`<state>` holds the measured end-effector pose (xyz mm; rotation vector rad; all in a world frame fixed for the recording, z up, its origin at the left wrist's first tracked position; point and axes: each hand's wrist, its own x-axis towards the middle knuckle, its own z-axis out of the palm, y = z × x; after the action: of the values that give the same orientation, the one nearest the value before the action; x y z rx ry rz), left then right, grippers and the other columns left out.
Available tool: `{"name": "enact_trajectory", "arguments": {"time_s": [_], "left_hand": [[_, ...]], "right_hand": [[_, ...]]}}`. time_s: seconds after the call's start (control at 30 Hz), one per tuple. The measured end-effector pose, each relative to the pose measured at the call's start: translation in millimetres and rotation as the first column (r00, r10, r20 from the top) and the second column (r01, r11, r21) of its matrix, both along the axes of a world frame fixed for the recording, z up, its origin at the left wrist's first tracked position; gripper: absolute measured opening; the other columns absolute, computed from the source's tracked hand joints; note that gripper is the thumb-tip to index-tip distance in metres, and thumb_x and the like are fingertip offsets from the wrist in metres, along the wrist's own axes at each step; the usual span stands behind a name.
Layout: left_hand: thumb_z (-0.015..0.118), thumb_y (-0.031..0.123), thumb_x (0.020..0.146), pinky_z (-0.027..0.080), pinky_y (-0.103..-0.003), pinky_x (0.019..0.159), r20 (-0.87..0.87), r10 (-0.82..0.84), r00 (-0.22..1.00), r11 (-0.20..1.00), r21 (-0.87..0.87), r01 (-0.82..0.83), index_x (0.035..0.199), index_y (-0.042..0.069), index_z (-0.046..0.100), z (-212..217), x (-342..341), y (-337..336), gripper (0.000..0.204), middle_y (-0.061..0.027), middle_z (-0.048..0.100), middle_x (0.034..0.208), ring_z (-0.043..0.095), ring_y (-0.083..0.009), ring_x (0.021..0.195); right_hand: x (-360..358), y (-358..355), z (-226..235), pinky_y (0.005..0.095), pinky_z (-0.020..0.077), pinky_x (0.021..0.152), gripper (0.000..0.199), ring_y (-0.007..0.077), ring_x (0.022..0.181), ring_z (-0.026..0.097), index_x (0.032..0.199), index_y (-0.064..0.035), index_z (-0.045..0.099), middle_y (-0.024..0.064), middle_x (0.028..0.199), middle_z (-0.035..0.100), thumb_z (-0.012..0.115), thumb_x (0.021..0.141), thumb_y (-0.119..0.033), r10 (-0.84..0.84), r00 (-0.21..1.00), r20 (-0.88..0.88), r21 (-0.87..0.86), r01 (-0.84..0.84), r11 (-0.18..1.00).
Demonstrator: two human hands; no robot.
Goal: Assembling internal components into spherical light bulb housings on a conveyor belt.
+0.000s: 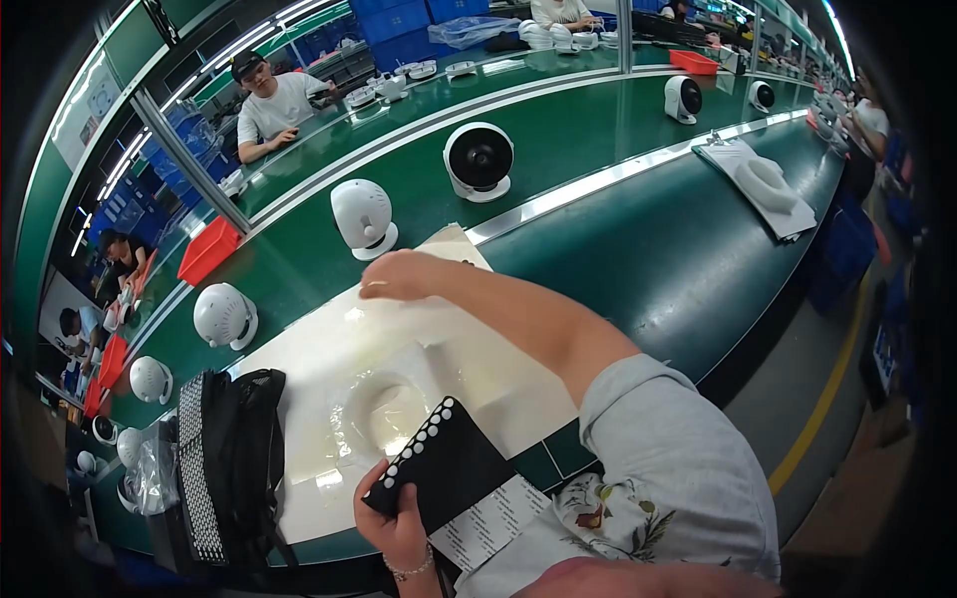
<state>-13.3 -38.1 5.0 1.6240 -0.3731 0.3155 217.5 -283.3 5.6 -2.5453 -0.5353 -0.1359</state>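
Note:
My left hand (397, 528) is closed on the near edge of a black sheet (454, 463) with a row of white round pads along one side and a white printed part at its lower end. My right hand (397, 276) is over the far edge of a pale mat (319, 399), close to a white fan (363, 217). Its fingers are curled together, and I cannot make out what they hold, if anything. Between my hands a white ring-shaped part (394, 404) lies on the mat in clear plastic wrapping.
A stack of black dotted sheets (234, 458) lies left of the mat, beside a clear plastic bag (157, 473). Several round fans (479, 162) stand along the green conveyor. Red bins (209, 249) line its far side. A clipboard with papers (743, 179) lies far right. A co-worker (279, 110) sits opposite.

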Motion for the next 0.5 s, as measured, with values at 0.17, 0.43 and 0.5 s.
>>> {"name": "enact_trajectory", "arguments": {"time_s": [0.17,0.43,0.5], "left_hand": [[0.062,-0.006,0.071,0.044,-0.021,0.073,-0.038,-0.003,0.999,0.999,-0.042,0.002,0.103,-0.007,0.051,-4,-1,0,0.034,-0.0099,0.056,0.091,0.054,-0.0127,0.08],[0.061,0.003,0.076,0.04,-0.027,0.081,-0.06,-0.045,0.997,0.997,-0.069,0.041,0.103,-0.004,0.049,-25,1,11,0.031,-0.0088,0.056,0.095,0.052,-0.0159,0.086],[0.061,0.005,0.077,0.04,-0.028,0.082,-0.086,0.038,0.996,0.998,-0.056,-0.043,0.106,-0.004,0.047,-26,-3,10,0.033,-0.009,0.056,0.096,0.052,-0.0164,0.086]], "right_hand": [[19,6,-16,0.0413,0.0174,0.102,0.062,0.0238,0.127,0.023,0.127,-0.0131,0.037,0.0112,0.136,0.027,0.029,0.084,-0.058,-0.172,0.985,0.024,-0.101,0.174,0.98],[17,-29,-16,0.0415,0.0096,0.104,0.065,0.0229,0.13,0.016,0.132,-0.0126,0.028,0.0106,0.14,0.022,0.028,0.085,-0.057,-0.246,0.969,-0.025,-0.161,0.239,0.958],[14,-23,-12,0.0426,0.0088,0.104,0.066,0.0224,0.13,0.015,0.132,-0.0129,0.03,0.0115,0.139,0.023,0.027,0.084,-0.058,-0.246,0.967,-0.06,-0.183,0.232,0.955]]}}
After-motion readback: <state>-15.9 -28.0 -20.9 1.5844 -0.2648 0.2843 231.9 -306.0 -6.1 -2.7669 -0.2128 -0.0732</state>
